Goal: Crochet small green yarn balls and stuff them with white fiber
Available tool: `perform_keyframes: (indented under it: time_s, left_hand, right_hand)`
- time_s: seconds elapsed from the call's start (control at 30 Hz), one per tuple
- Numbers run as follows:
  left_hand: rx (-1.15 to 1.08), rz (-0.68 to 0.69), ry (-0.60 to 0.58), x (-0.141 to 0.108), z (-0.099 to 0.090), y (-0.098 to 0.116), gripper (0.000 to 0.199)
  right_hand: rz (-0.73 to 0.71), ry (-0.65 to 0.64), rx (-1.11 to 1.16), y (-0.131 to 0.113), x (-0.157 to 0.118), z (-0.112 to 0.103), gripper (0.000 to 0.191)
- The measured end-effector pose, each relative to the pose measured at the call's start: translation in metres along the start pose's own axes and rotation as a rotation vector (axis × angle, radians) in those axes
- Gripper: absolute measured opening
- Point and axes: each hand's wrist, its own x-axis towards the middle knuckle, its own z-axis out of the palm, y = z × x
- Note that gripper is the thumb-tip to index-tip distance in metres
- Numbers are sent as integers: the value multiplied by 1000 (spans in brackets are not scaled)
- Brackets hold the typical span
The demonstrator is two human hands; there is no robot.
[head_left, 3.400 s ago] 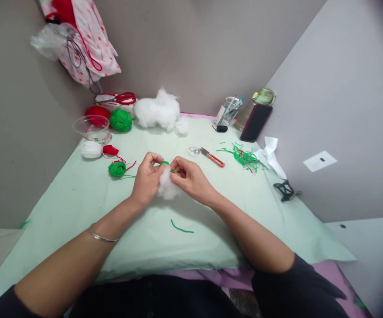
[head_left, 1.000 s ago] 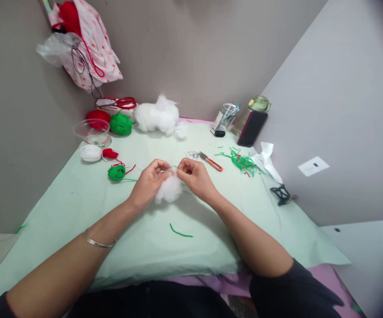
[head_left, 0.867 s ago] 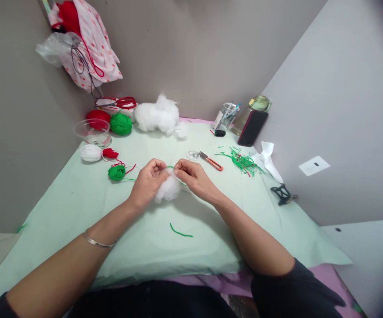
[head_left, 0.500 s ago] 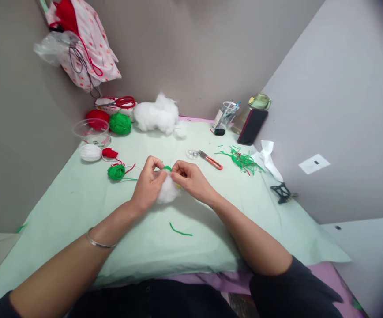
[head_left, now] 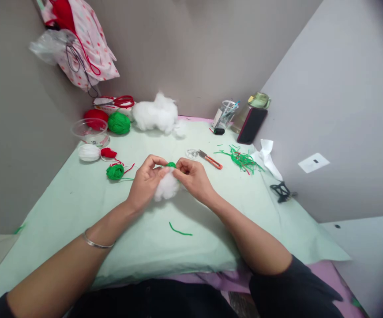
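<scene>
Near the middle of the table, my left hand [head_left: 148,179] and my right hand [head_left: 192,176] meet over a small green yarn piece [head_left: 171,164]. Thumbs and fingers of both pinch it from either side. White fluffy stuffing [head_left: 167,185] hangs below the green piece, between the hands; whether it is inside or only against the piece I cannot tell. The right fingertips are partly hidden behind the hand. A loose strand of green yarn [head_left: 180,231] lies on the table closer to me.
Behind the hands sit orange thread snips [head_left: 210,159] and a pile of green yarn scraps [head_left: 242,160]. A big clump of stuffing [head_left: 155,115] is at the back. Yarn balls, such as a green ball [head_left: 119,123], and a clear tub [head_left: 90,132] stand left. A phone [head_left: 252,126] leans at right.
Both hands stay together on the green piece, which has turned so more of it shows. The left fingers have stretched across its top, and the stuffing has shifted slightly upward.
</scene>
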Motion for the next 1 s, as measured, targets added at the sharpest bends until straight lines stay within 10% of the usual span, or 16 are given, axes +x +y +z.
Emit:
perform_keyframes:
  time_s: [0.33,0.5,0.7,1.0]
  left_hand:
    - [239,117,150,8,-5,-9,23]
    - [247,180,102,4,-1,-7,18]
    - [230,385,-44,-6,-1,1,6]
    - [144,371,49,-4,0,-2,16]
  right_hand:
    - [-113,-202,-84,-5,-5,0,5]
    - [-105,-44,-104,3,-1,3,20]
    - [-479,256,-400,11,-3,5,18]
    - [-755,270,-594,7,-7,8,27]
